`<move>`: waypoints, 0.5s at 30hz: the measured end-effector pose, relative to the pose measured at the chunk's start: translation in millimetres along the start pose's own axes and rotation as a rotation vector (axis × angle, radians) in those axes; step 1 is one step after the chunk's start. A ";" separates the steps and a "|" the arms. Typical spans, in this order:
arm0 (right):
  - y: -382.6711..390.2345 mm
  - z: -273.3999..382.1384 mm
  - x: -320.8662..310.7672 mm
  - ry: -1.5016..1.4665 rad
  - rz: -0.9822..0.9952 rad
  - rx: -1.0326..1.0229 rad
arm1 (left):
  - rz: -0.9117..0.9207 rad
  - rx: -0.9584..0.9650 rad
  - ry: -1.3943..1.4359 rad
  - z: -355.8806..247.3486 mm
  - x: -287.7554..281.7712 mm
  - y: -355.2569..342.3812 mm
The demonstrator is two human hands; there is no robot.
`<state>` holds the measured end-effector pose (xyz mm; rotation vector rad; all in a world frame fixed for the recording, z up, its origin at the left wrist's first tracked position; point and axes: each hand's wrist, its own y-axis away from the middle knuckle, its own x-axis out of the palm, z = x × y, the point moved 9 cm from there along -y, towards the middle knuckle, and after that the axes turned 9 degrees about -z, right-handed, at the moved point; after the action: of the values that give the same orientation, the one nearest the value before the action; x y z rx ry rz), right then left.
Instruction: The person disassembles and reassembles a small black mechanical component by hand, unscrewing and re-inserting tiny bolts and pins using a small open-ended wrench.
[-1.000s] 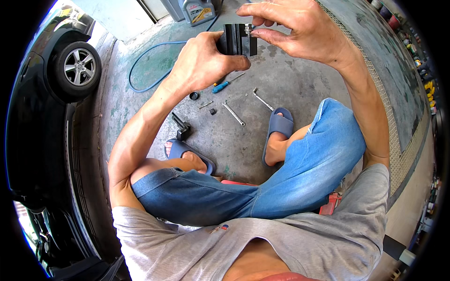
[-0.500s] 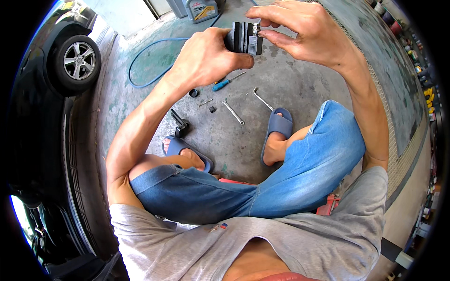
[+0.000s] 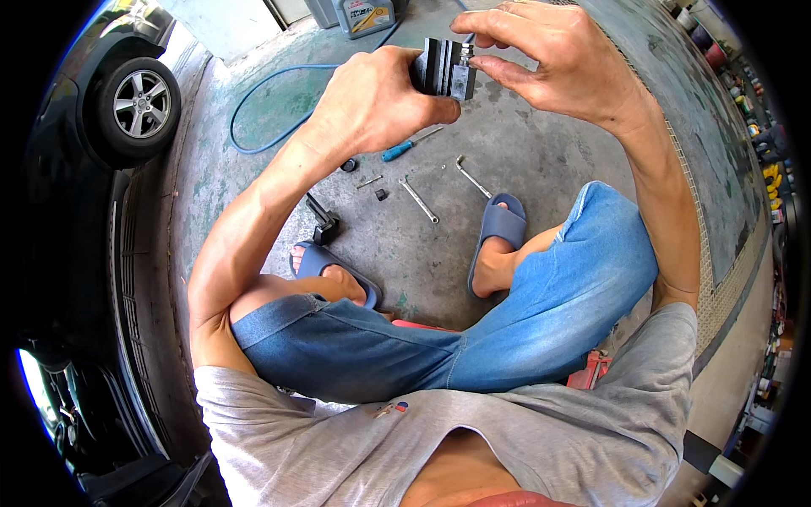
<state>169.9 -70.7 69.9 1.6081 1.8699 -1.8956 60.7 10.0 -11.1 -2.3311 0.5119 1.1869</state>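
Black part: lying on the floor left of centre, just beside your left slipper.
Left hand: clamping firmly around the black block, upper centre, your thumb running along its lower side.
Screwdriver: lying below that hand, its blue handle pointing left.
Wrench: resting near the centre, well apart from both hands.
Black block: sitting in your grip; it could be twisting loose if your left hand is slackening under a sideways push.
Metal fitting: standing at the block's right side; if loose, a clumsy nudge could be sending it onto the floor.
Right hand: holding index finger and thumb apart beside the fitting; you cannot tell about contact. Compared with a second ago, both hands and the block are sitting slightly farther right in the frame.
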 end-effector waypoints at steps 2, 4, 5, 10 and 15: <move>0.9 -0.3 0.8 -0.002 -0.002 0.003 | -0.004 0.005 -0.006 0.1 0.3 -0.3; 1.6 -0.7 1.5 -0.004 -0.003 0.006 | -0.006 0.010 -0.013 -0.3 0.3 -0.3; 2.1 -1.6 3.2 0.008 0.014 0.015 | -0.005 0.001 -0.017 -0.1 0.2 -0.2; 0.9 -1.2 3.1 0.003 0.002 0.003 | -0.013 0.010 -0.034 -0.4 0.1 -0.7; 2.1 -2.1 6.4 0.013 0.034 0.021 | -0.041 0.033 -0.038 -1.3 -0.7 -0.6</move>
<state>169.6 -65.9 64.8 1.6519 1.8210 -1.9023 61.4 9.9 -9.7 -2.2760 0.4649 1.1933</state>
